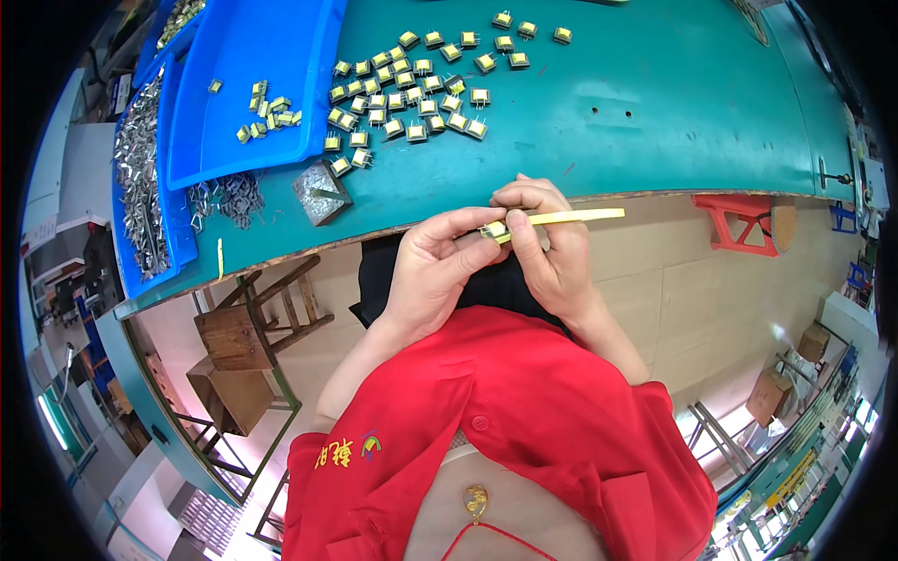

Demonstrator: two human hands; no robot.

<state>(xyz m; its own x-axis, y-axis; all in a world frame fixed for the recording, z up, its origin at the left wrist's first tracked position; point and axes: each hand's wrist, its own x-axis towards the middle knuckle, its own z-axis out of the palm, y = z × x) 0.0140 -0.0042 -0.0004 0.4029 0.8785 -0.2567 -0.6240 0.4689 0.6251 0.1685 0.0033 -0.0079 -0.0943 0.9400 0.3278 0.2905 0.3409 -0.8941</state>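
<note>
Open room seen across right side of table (673, 103), beyond near edge. Small component (494, 230) pinched in left hand (432, 266); yellow strip (582, 216) gripped by right hand (554, 251) (free end pointed right).

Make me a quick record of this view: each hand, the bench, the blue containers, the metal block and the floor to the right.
Left hand: pinching a small yellow-and-dark component between fingers
Right hand: holding a yellow strip, free end pointing right
Bench: green, many loose components spread right of the large tray
Large blue tray: small yellow parts
Narrow blue bin: silvery metal pieces
Metal block: near bench edge
Floor: red stool
</note>
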